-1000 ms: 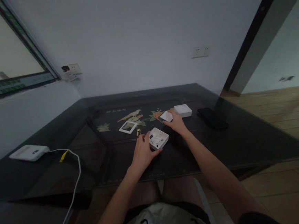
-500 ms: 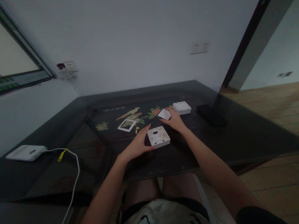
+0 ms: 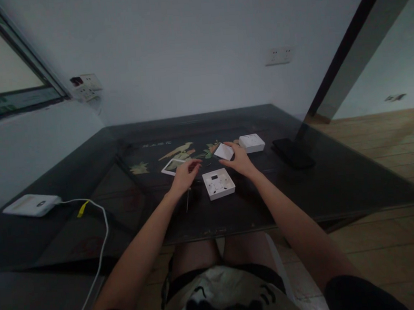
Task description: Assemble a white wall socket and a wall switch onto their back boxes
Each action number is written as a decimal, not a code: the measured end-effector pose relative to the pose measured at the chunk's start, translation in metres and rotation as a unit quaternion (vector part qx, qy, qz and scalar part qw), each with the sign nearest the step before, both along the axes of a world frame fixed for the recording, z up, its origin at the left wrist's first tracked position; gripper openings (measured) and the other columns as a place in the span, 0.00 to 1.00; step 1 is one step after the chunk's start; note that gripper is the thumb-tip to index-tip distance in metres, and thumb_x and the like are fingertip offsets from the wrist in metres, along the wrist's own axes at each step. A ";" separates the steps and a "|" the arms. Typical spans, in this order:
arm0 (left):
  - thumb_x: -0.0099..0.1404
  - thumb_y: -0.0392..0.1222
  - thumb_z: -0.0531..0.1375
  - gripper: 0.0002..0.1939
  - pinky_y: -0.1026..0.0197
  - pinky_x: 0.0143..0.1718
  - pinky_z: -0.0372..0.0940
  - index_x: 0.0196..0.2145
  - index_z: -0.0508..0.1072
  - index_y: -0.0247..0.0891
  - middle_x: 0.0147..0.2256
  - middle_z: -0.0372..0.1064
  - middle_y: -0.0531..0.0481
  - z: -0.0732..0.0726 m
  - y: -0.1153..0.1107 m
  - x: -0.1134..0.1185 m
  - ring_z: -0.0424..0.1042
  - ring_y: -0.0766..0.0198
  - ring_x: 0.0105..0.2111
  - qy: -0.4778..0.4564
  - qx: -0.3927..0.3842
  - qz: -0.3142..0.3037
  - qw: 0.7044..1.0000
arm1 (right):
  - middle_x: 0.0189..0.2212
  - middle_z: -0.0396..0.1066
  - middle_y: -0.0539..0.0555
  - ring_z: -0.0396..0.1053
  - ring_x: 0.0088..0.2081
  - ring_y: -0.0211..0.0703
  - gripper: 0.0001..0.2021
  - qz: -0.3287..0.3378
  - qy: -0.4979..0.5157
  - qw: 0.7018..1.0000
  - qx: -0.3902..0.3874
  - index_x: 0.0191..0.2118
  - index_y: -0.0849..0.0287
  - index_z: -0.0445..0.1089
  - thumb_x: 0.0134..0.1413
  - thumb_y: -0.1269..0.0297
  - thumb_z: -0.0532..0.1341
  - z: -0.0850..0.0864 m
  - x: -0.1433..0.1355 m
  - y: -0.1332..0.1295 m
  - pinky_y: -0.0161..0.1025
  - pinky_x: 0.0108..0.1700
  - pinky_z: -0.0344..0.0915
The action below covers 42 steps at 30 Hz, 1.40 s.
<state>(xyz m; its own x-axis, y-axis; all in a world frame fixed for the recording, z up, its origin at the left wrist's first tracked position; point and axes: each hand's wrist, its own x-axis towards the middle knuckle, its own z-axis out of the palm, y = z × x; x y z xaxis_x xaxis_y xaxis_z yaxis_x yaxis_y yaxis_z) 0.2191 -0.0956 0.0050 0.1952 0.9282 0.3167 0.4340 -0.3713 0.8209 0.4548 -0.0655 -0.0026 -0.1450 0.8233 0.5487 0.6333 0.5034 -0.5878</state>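
Observation:
My left hand (image 3: 186,175) has its fingers curled together over the right side of a thin white square frame (image 3: 168,166). Whatever it may hold is hidden. A thin metal rod (image 3: 188,202) shows below this hand; I cannot tell whether it is held or lies on the table. My right hand (image 3: 239,161) grips a white square plate (image 3: 224,151) between thumb and fingers, close to the tabletop. In front of me, between the hands, an open white square box (image 3: 219,184) lies untouched, its moulded inside facing up. A small dark piece (image 3: 208,164) sits just behind it.
Another white square box (image 3: 252,143) stands beyond my right hand, with a black phone-like object (image 3: 293,153) farther right. At left lies a white device (image 3: 33,205) with a white cable (image 3: 106,225) running off the front edge of the dark table (image 3: 303,200).
My left hand has let go of the open box and moved left and back to the frame. The rod and small dark piece have come into view. My right hand stays on the plate.

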 end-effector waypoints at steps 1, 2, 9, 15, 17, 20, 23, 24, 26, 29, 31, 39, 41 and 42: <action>0.62 0.38 0.56 0.11 0.55 0.45 0.68 0.41 0.72 0.36 0.38 0.74 0.46 0.000 0.001 -0.001 0.74 0.61 0.37 -0.027 0.001 0.004 1.000 | 0.52 0.66 0.63 0.62 0.53 0.56 0.33 0.019 0.000 1.000 0.011 0.56 0.61 0.60 0.43 0.58 0.66 0.003 -0.002 -0.003 0.51 0.55 0.57; 0.62 0.40 0.56 0.11 0.55 0.45 0.68 0.42 0.72 0.36 0.38 0.74 0.45 0.000 0.001 -0.003 0.74 0.61 0.37 -0.060 -0.002 0.006 0.998 | 0.54 0.64 0.62 0.61 0.55 0.56 0.33 0.040 -0.003 0.999 0.024 0.57 0.60 0.59 0.44 0.58 0.66 0.007 -0.005 -0.007 0.52 0.56 0.56; 0.58 0.47 0.63 0.24 0.60 0.35 0.72 0.51 0.66 0.39 0.41 0.73 0.44 0.008 -0.002 -0.001 0.74 0.60 0.37 -0.300 -0.167 -0.045 0.938 | 0.57 0.62 0.60 0.57 0.58 0.54 0.36 0.186 -0.052 0.975 0.106 0.61 0.55 0.54 0.46 0.56 0.67 0.031 -0.048 -0.034 0.55 0.59 0.52; 0.50 0.39 0.69 0.23 0.63 0.30 0.71 0.44 0.67 0.37 0.40 0.72 0.45 0.019 -0.008 -0.006 0.73 0.62 0.33 -0.377 -0.178 0.003 0.909 | 0.58 0.59 0.61 0.53 0.61 0.54 0.31 0.132 -0.057 0.987 0.071 0.61 0.56 0.56 0.52 0.54 0.61 0.040 -0.072 -0.024 0.54 0.60 0.51; 0.51 0.38 0.68 0.21 0.62 0.30 0.72 0.42 0.67 0.37 0.41 0.72 0.46 0.022 -0.004 -0.014 0.73 0.63 0.33 -0.412 -0.151 0.039 0.898 | 0.53 0.64 0.63 0.61 0.56 0.52 0.24 0.031 -0.020 0.999 0.022 0.58 0.60 0.60 0.58 0.56 0.56 0.040 -0.074 -0.019 0.51 0.56 0.57; 0.53 0.38 0.67 0.19 0.61 0.32 0.73 0.41 0.65 0.39 0.41 0.70 0.48 0.024 0.004 -0.027 0.73 0.65 0.33 -0.460 -0.111 0.080 0.877 | 0.42 0.73 0.61 0.69 0.46 0.50 0.15 -0.013 -0.106 0.991 -0.081 0.49 0.61 0.68 0.61 0.62 0.53 0.039 -0.085 -0.020 0.45 0.49 0.63; 0.55 0.41 0.66 0.17 0.60 0.33 0.72 0.41 0.66 0.40 0.38 0.70 0.49 0.026 0.008 -0.036 0.72 0.66 0.32 -0.484 -0.101 0.099 0.863 | 0.42 0.74 0.61 0.68 0.49 0.53 0.14 0.016 -0.268 0.954 -0.130 0.45 0.59 0.71 0.60 0.58 0.54 0.036 -0.110 -0.029 0.45 0.48 0.62; 0.56 0.42 0.65 0.17 0.61 0.33 0.72 0.41 0.66 0.40 0.38 0.70 0.50 0.026 0.009 -0.037 0.72 0.66 0.32 -0.488 -0.102 0.102 0.861 | 0.44 0.74 0.62 0.66 0.52 0.54 0.16 0.001 -0.298 0.945 -0.136 0.46 0.59 0.70 0.60 0.56 0.54 0.035 -0.120 -0.032 0.47 0.50 0.60; 0.56 0.44 0.65 0.17 0.61 0.33 0.72 0.41 0.66 0.41 0.36 0.70 0.51 0.027 0.008 -0.038 0.72 0.66 0.32 -0.497 -0.106 0.101 0.855 | 0.44 0.73 0.66 0.64 0.54 0.58 0.19 -0.012 -0.308 0.940 -0.147 0.49 0.63 0.68 0.57 0.54 0.57 0.034 -0.139 -0.033 0.50 0.52 0.58; 0.54 0.44 0.66 0.18 0.61 0.34 0.71 0.40 0.66 0.41 0.36 0.70 0.51 0.030 0.006 -0.037 0.71 0.66 0.33 -0.504 -0.104 0.085 0.853 | 0.42 0.74 0.69 0.69 0.50 0.61 0.25 -0.025 -0.303 0.934 -0.185 0.51 0.67 0.66 0.51 0.55 0.63 0.031 -0.158 -0.030 0.53 0.52 0.58; 0.53 0.44 0.67 0.19 0.62 0.33 0.71 0.41 0.66 0.41 0.38 0.69 0.51 0.031 0.005 -0.037 0.71 0.66 0.34 -0.497 -0.093 0.078 0.859 | 0.42 0.75 0.68 0.71 0.47 0.60 0.24 -0.024 -0.286 0.935 -0.207 0.50 0.65 0.67 0.49 0.58 0.64 0.029 -0.164 -0.025 0.53 0.50 0.61; 0.53 0.44 0.67 0.39 0.64 0.29 0.70 0.59 0.53 0.56 0.40 0.67 0.51 0.032 0.001 -0.039 0.70 0.67 0.31 -0.479 -0.058 0.048 0.874 | 0.35 0.76 0.56 0.74 0.36 0.47 0.11 0.021 -0.079 0.979 -0.187 0.41 0.57 0.70 0.48 0.64 0.61 0.037 -0.129 0.000 0.38 0.36 0.67; 0.54 0.44 0.66 0.37 0.65 0.29 0.71 0.58 0.56 0.55 0.41 0.67 0.51 0.032 0.000 -0.039 0.69 0.67 0.31 -0.481 -0.055 0.036 0.874 | 0.33 0.75 0.55 0.73 0.32 0.43 0.11 0.012 -0.007 0.987 -0.162 0.42 0.58 0.67 0.52 0.63 0.57 0.043 -0.102 0.005 0.36 0.31 0.67; 0.54 0.44 0.66 0.34 0.65 0.29 0.71 0.57 0.59 0.53 0.41 0.66 0.50 0.031 -0.001 -0.038 0.69 0.67 0.31 -0.480 -0.057 0.031 0.875 | 0.33 0.74 0.54 0.73 0.31 0.42 0.12 0.005 0.027 0.988 -0.152 0.43 0.58 0.65 0.54 0.62 0.55 0.044 -0.086 0.006 0.36 0.29 0.67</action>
<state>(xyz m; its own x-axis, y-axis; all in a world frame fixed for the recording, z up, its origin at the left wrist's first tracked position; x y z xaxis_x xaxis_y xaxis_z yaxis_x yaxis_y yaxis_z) 0.1809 -0.0963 0.0364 -0.1612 0.9639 0.2121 -0.4593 -0.2635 0.8483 0.3692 -0.0595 0.0417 -0.1315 0.9497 0.2842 0.5923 0.3051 -0.7457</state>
